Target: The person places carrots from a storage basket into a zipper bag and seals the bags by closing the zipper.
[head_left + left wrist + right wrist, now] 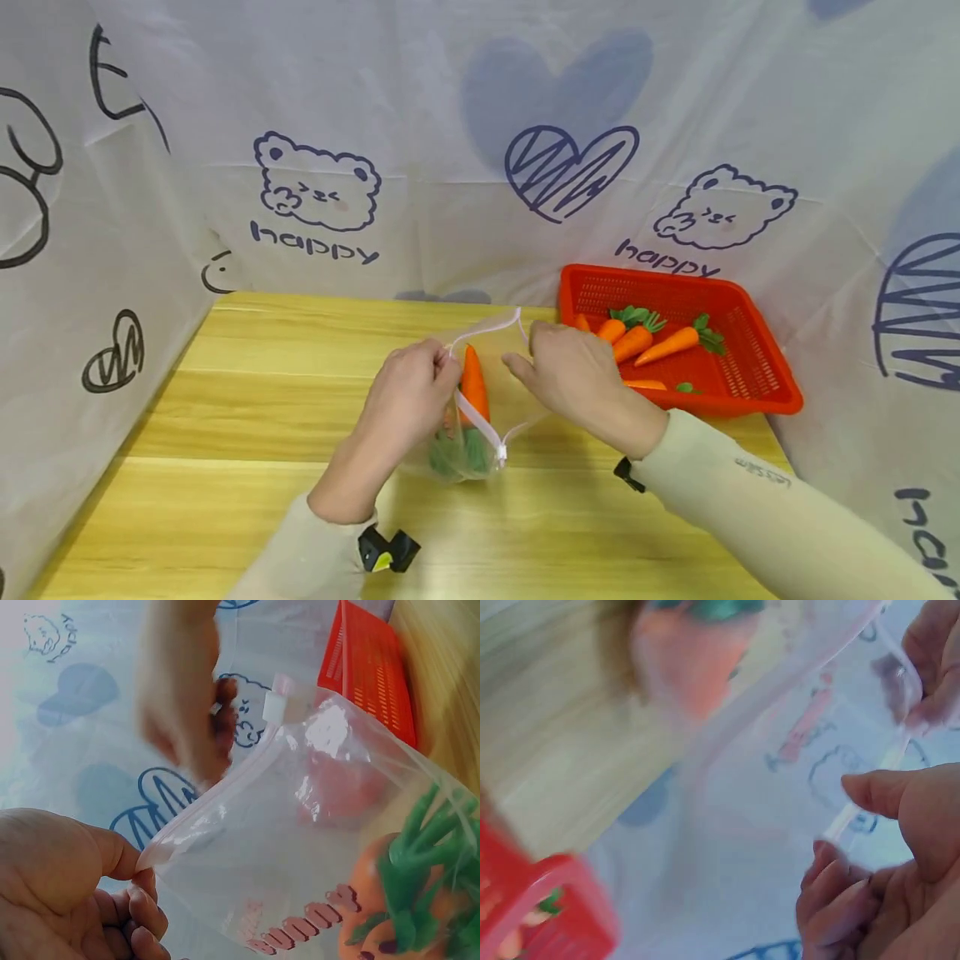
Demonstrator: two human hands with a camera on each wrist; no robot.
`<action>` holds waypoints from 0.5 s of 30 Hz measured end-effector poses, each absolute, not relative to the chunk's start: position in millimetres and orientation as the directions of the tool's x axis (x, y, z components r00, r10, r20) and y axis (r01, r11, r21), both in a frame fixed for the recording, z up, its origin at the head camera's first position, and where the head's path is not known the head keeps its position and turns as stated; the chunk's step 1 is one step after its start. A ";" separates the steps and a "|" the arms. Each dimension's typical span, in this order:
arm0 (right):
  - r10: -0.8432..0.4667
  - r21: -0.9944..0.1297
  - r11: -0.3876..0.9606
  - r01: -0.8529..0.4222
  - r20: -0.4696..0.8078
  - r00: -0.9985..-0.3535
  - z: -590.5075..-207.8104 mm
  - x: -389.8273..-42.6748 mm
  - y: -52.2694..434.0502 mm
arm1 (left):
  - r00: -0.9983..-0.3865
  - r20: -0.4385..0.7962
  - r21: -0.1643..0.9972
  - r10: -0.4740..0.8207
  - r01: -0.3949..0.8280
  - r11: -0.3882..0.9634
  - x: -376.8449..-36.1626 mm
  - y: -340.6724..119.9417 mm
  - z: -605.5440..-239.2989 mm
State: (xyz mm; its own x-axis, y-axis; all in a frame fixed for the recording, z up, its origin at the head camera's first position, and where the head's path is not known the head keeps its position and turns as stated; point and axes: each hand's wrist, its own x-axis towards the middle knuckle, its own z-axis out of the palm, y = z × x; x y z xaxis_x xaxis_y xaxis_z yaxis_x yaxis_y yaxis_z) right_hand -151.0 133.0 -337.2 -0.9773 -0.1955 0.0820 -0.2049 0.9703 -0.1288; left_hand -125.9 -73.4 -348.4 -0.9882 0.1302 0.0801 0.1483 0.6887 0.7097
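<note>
Clear zip bag [480, 400], upright on wooden desk [225, 500], mouth held apart. One carrot [474, 385] inside, green top down. Left hand [411, 392]: fingers curled, pinching near edge of bag's opening. Right hand [570, 371]: thumb and fingers pinching far edge by the white zip strip [480, 421]. Red basket [750, 392] just right of the hands, at desk's back edge, holding several more carrots [637, 340]. Printed cloth [450, 125] behind and at both sides.

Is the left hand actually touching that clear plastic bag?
Touching. The left wrist view shows the left hand pinching the bag rim between thumb and fingers.
</note>
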 end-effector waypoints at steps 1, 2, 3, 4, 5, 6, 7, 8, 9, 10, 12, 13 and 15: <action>-0.171 -0.133 0.974 -0.182 0.093 -0.981 -339.3 -148.7 139.4 | -0.989 0.079 0.712 0.124 0.142 0.688 -125.5 -75.9 -348.7; -0.144 -0.154 0.976 -0.156 0.084 -0.986 -341.7 -146.5 145.4 | -0.990 0.080 0.714 0.120 0.141 0.686 -125.2 -78.2 -348.6; -0.121 -0.188 0.974 -0.129 0.053 -0.991 -345.1 -144.8 150.7 | -0.990 0.079 0.717 0.118 0.138 0.683 -124.9 -80.3 -348.6; -0.113 -0.234 0.966 -0.112 0.010 -0.994 -349.0 -143.3 155.2 | -0.990 0.079 0.716 0.117 0.138 0.684 -124.7 -82.3 -348.6; -0.116 -0.290 0.952 -0.100 -0.038 -0.993 -353.5 -142.5 159.1 | -0.991 0.073 0.722 0.116 0.133 0.680 -124.5 -84.0 -348.4; -0.129 -0.357 0.930 -0.090 -0.086 -0.988 -357.5 -142.0 161.8 | -0.991 0.067 0.723 0.116 0.128 0.679 -124.5 -85.8 -348.2; -0.142 -0.421 0.904 -0.078 -0.124 -0.982 -360.5 -141.2 164.8 | -0.991 0.068 0.716 0.114 0.128 0.687 -124.4 -86.4 -347.6; -0.162 -0.475 0.877 -0.077 -0.140 -0.977 -362.1 -141.2 166.8 | -0.991 0.073 0.702 0.111 0.130 0.700 -124.3 -87.2 -346.7; -0.186 -0.521 0.849 -0.092 -0.131 -0.974 -362.4 -141.9 167.6 | -0.991 0.084 0.684 0.107 0.136 0.716 -124.2 -88.3 -345.6; -0.207 -0.556 0.823 -0.118 -0.100 -0.973 -360.5 -143.3 167.7 | -0.989 0.107 0.656 0.103 0.148 0.741 -124.3 -89.5 -344.6; -0.223 -0.577 0.797 -0.179 -0.005 -0.975 -351.6 -147.4 164.8 | -0.977 0.188 0.561 0.100 0.190 0.806 -124.0 -93.0 -342.0; -0.222 -0.562 0.799 -0.212 0.052 -0.974 -345.3 -150.0 162.8 | -0.965 0.243 0.493 0.102 0.213 0.843 -123.4 -95.0 -340.3; -0.211 -0.528 0.810 -0.255 0.143 -0.967 -330.5 -154.9 157.8 | -0.933 0.344 0.361 0.110 0.239 0.901 -120.8 -98.7 -337.2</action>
